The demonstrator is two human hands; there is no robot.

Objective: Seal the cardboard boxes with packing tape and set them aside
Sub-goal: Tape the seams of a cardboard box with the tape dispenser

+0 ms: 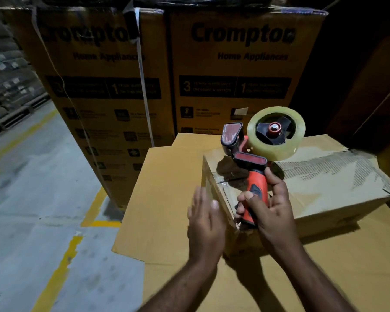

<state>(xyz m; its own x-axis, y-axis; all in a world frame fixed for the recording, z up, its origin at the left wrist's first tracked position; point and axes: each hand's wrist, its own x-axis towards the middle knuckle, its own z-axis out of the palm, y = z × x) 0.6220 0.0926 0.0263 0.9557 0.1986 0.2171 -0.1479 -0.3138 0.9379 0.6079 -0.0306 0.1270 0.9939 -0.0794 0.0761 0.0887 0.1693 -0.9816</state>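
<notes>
A small cardboard box (pixel 320 188) lies on a larger flat carton (pixel 167 199); clear tape runs over its near left corner and top. My right hand (pixel 270 210) grips the orange handle of a tape dispenser (pixel 257 158), held upright above the box's near corner. Its roll of clear tape (pixel 279 149) faces me. My left hand (pixel 205 221) is flat with straight fingers against the left side of the small box, at the taped edge.
Two tall printed cartons (pixel 234 70) stand right behind the boxes, the left one (pixel 104 86) bound with straps. Concrete floor with yellow lines (pixel 61 266) lies to the left. Stacked sacks on pallets (pixel 7 75) fill the far left. Dark cartons rise at the right.
</notes>
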